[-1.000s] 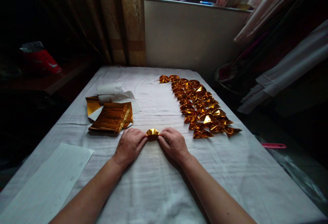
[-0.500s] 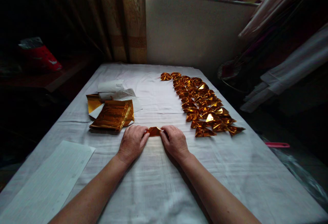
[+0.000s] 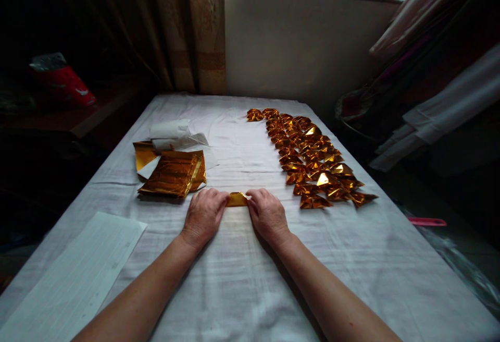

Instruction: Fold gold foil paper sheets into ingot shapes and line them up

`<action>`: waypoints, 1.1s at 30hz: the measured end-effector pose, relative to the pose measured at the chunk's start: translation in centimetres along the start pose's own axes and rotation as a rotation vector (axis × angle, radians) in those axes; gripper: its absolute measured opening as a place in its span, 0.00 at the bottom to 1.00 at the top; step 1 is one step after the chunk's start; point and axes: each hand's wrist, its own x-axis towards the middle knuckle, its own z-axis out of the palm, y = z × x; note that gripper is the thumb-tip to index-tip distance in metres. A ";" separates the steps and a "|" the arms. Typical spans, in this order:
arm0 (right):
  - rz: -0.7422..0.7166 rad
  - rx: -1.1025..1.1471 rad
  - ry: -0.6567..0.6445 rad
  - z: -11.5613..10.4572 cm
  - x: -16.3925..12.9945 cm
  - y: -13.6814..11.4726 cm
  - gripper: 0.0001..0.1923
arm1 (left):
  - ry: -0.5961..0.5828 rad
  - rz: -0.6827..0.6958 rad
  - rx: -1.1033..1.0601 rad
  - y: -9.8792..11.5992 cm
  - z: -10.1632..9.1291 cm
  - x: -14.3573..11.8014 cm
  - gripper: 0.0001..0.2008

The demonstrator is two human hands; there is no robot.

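Between my two hands, low over the white cloth, is a small folded piece of gold foil paper (image 3: 237, 199). My left hand (image 3: 205, 213) pinches its left end, fingers closed. My right hand (image 3: 267, 214) grips the right end the same way. Fingertips hide both ends of the piece. Just beyond my left hand lies a stack of gold foil sheets (image 3: 172, 174). Several rows of folded gold foil pieces (image 3: 308, 154), shaped like ingots, rest to the right of my right hand.
White cloth (image 3: 238, 290) covers the table. Crumpled white paper (image 3: 170, 129) lies behind the foil stack, and a long pale sheet (image 3: 78, 274) at the front left. A curtain (image 3: 207, 29) and a wall (image 3: 297, 45) stand behind. Clothes (image 3: 457, 97) hang at the right.
The foil piece between my hands looks flatter across the top and brighter now, where it showed a raised peak before. Both hands keep their hold; the view has shifted slightly.
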 end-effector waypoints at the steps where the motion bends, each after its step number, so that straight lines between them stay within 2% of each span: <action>1: 0.000 -0.007 -0.003 0.0 0.0 0.0 0.10 | -0.006 0.005 -0.006 0.0 -0.1 0.0 0.09; 6: -0.048 -0.011 0.039 -0.1 -0.3 -0.1 0.13 | 0.004 0.014 -0.021 0.0 -0.1 0.1 0.09; 9: -0.202 -0.018 0.053 -0.1 -0.6 -0.2 0.17 | 0.002 0.021 -0.008 -0.1 0.1 0.0 0.09; 11: -0.304 -0.035 -0.006 -0.1 -0.8 -0.4 0.21 | 0.002 0.021 0.005 -0.1 0.2 0.0 0.10; 13: -0.331 -0.054 -0.101 0.0 -0.9 -0.6 0.25 | -0.001 0.024 0.012 -0.1 0.2 0.0 0.10; 16: -0.283 -0.072 -0.210 0.0 -1.0 -0.9 0.29 | -0.009 0.042 0.017 -0.1 0.0 0.0 0.10; 19: -0.217 -0.089 -0.249 -0.2 -1.2 -1.0 0.30 | -0.018 0.058 0.025 -0.1 -0.2 0.1 0.09; 24: -0.121 -0.120 -0.267 -0.6 -1.6 -0.7 0.31 | -0.013 0.071 0.007 -0.1 -0.4 0.1 0.10; 29: -0.100 -0.122 -0.266 -0.5 -1.7 -0.7 0.31 | -0.023 0.069 -0.004 -0.6 -0.4 -0.3 0.10; 33: -0.098 -0.117 -0.248 -0.4 -1.6 -0.8 0.30 | -0.039 0.118 0.029 -0.7 -0.9 -0.6 0.11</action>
